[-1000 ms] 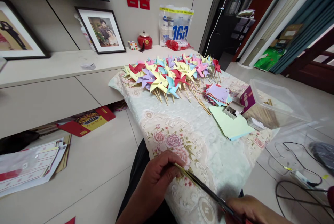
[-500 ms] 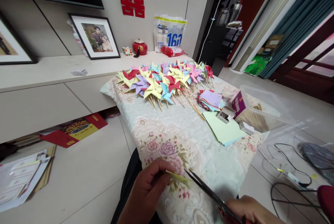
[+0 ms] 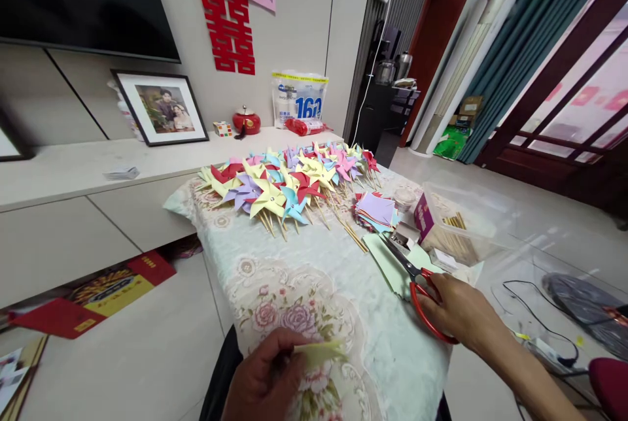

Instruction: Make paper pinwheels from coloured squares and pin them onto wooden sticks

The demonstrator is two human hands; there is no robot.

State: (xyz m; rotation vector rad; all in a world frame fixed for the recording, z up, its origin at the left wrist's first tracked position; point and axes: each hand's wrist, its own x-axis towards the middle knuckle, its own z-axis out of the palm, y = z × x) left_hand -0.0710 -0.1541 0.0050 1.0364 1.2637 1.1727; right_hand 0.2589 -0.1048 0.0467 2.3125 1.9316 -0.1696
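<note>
My left hand [image 3: 272, 369] pinches a small folded piece of yellow paper [image 3: 321, 353] above the flowered tablecloth [image 3: 392, 355]. Out to the right, my right hand [image 3: 454, 306] grips the red handles of a pair of scissors [image 3: 417, 282]. Their dark blades point away from me, over a pale green paper stack [image 3: 387, 270]. Beyond the blades sit a small open box [image 3: 401, 241] and a pile of coloured paper squares [image 3: 375, 210]. Several paper pinwheels [image 3: 269, 199] on thin sticks lie bunched at the table's far side.
A clear plastic bin [image 3: 481, 205] holding bundled sticks stands at the table's right edge, beside a small white box [image 3: 443, 260]. Loose sticks [image 3: 354, 236] lie near the pinwheels. Cables [image 3: 544, 316] run over the floor at right. A white cabinet [image 3: 73, 179] stands behind.
My right hand has carried the scissors away from the yellow paper, forward and right to the green paper stack. My left hand still holds the yellow paper. The view has tilted up.
</note>
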